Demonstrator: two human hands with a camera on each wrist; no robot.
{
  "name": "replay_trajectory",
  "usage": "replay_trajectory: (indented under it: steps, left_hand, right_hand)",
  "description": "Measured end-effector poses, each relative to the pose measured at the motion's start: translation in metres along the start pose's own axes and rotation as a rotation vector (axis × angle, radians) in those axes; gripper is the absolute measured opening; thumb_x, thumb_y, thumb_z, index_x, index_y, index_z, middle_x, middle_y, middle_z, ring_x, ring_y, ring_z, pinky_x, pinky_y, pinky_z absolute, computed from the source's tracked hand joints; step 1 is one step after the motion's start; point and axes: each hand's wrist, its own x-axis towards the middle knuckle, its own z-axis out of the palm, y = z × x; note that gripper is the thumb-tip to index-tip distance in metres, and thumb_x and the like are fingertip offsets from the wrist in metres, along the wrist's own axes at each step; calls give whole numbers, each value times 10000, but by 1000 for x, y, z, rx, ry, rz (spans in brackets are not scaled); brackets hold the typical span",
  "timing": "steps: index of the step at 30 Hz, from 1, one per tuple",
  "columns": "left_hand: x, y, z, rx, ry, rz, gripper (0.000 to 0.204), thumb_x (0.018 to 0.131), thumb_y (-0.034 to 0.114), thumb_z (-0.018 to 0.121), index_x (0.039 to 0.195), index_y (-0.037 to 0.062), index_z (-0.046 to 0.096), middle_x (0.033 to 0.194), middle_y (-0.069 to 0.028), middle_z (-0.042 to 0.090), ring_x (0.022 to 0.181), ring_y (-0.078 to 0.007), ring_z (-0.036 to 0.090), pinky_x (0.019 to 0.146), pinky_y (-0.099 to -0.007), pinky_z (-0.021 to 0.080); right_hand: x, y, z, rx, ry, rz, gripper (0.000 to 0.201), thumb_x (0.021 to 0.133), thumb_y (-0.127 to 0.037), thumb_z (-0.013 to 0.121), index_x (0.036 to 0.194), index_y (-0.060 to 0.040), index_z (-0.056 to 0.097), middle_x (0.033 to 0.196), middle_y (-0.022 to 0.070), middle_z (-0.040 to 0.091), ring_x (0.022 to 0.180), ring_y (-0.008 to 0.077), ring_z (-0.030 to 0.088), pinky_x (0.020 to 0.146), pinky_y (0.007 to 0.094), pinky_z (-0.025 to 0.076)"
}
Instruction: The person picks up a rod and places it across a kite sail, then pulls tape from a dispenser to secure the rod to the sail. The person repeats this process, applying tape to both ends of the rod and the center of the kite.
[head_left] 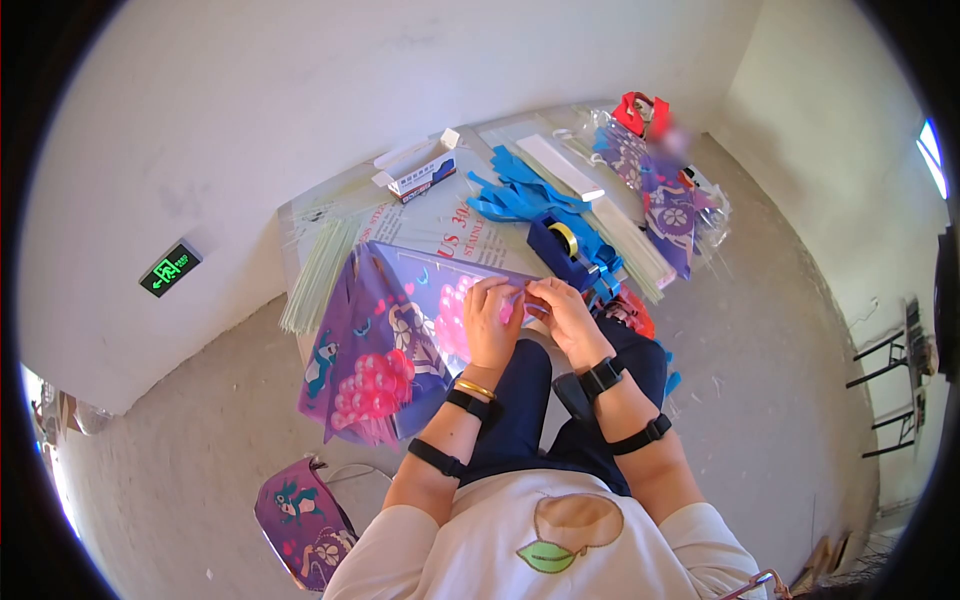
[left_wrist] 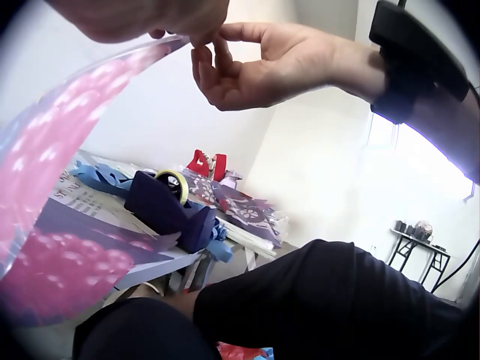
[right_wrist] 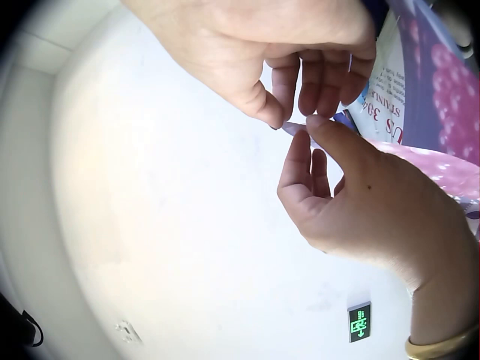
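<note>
A large purple sheet (head_left: 425,285), printed with pink balloons and cartoon figures, slants from the table's edge toward the person's lap. Its pointed corner (right_wrist: 294,129) lies between the two hands. My left hand (head_left: 493,325), with a gold bangle at its wrist, pinches this corner between thumb and fingers. Close against it, the right hand (head_left: 565,315) pinches the very tip with thumb and forefinger; its other fingers curl loosely, as the left wrist view shows. The fingertips of both hands almost meet and hide most of the tip.
Behind the hands on the table (head_left: 300,215) are a blue tape dispenser (head_left: 560,250), blue strips (head_left: 520,195), thin pale rods (head_left: 325,270), an opened box (head_left: 420,175) and more purple sheets (head_left: 660,205). A purple printed bag (head_left: 305,520) is low at the left.
</note>
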Motion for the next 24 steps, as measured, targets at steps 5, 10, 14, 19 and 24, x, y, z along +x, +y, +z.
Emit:
replay_trajectory:
  steps: [5,10,14,19,24]
  left_hand:
    - [1,0,-2,0,-10,11,235,816,72,793,1030,72,697,1158,-101,698,1067,-313,646,920,-415,486]
    - [4,1,-5,11,-17,5,210,835,84,777,1033,80,708,1168,-77,725,1069,-284,662,926,-400,467]
    - [5,3,-8,25,-15,0,186,840,88,773,1017,78,717,1142,-65,738,1050,-264,672,915,-386,455]
    - [6,2,-7,4,-1,15,194,835,94,782,1019,84,721,1111,-53,749,1028,-252,681,903,-382,455]
    - [7,7,-6,2,1,30,198,830,96,787,1016,85,721,1105,-48,752,1022,-246,682,900,-379,453]
  right_hand:
    - [0,-6,2,6,-3,-9,131,968,-188,721,897,-101,655,925,17,683,841,121,648,775,258,505]
    - [0,-7,5,12,-31,-3,123,969,-187,719,917,-98,652,941,23,683,872,126,649,806,272,506]
    - [-1,-6,7,6,-39,0,129,969,-190,719,906,-101,651,961,22,689,891,123,646,813,276,505]
    - [1,-4,4,17,-55,-8,108,977,-163,712,938,-78,659,977,45,690,899,154,662,845,305,540]
    - [-2,-8,3,26,-47,-18,128,970,-192,721,898,-111,653,960,19,699,864,113,649,800,265,505]
